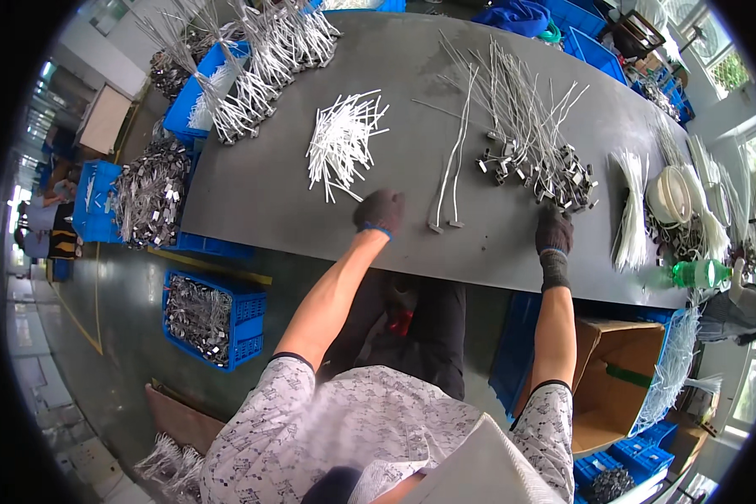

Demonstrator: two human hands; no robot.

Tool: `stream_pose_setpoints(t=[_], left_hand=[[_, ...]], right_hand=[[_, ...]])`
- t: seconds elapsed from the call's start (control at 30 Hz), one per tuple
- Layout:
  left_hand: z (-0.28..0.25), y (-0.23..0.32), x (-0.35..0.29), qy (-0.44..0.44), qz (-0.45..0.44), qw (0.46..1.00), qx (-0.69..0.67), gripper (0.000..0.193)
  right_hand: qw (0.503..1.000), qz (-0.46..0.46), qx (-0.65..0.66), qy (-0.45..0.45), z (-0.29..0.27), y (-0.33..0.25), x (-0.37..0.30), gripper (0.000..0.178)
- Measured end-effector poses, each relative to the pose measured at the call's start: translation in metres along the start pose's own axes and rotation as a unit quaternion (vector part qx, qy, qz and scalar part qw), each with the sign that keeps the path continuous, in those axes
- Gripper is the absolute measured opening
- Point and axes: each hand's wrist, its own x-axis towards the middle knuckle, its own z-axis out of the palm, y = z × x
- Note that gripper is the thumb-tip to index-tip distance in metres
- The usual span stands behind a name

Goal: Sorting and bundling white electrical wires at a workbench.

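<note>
My left hand (pixel 380 212), in a dark knit glove, is closed at the near side of a loose pile of short white tubes (pixel 344 143). One tube's end reaches its fingers; whether they grip it is hidden. My right hand (pixel 554 231), gloved alike, has its curled fingers against the near edge of a heap of small metal parts with long wire leads (pixel 569 181). What those fingers hold, if anything, does not show. Between my hands lie two wired parts (pixel 455 181), their leads stretching away from me and their metal ends toward me.
Bundles of white-sleeved wires (pixel 260 84) cover the table's (pixel 311 223) far left. At right are a white wire bundle (pixel 630 210), a round white container (pixel 670 195) and a green bottle (pixel 701 274). A blue crate (pixel 248 323) of parts stands on the floor; a cardboard box (pixel 613 378) sits lower right.
</note>
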Motion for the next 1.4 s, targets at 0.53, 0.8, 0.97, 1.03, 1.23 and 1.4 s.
stream_pose_setpoints(t=[0.53,0.8,0.97,1.03,1.23,1.4], left_hand=[[0.032,-0.116,0.05,-0.004,-0.011,0.997,0.078,0.035],[0.042,-0.081,-0.021,-0.234,-0.174,0.635,-0.715,0.008],[0.064,0.049,-0.069,-0.283,-0.084,0.566,-0.77,0.009],[0.062,0.095,-0.083,-0.236,-0.059,0.602,-0.76,0.012],[0.013,0.12,-0.079,0.023,0.027,0.606,-0.794,0.011],[0.005,0.103,-0.086,0.037,0.089,0.672,-0.734,0.01]], right_hand=[[0.958,-0.097,0.209,-0.169,-0.012,0.102,-0.219,0.022],[0.909,0.004,-0.079,-0.409,0.016,0.13,-0.492,0.024],[0.966,0.048,0.113,-0.228,-0.001,0.068,-0.447,0.022],[0.969,0.028,0.098,-0.224,-0.011,0.045,-0.409,0.023],[0.947,0.044,-0.033,-0.316,-0.031,0.029,-0.383,0.029],[0.95,0.031,-0.005,-0.311,-0.025,0.037,-0.401,0.027]])
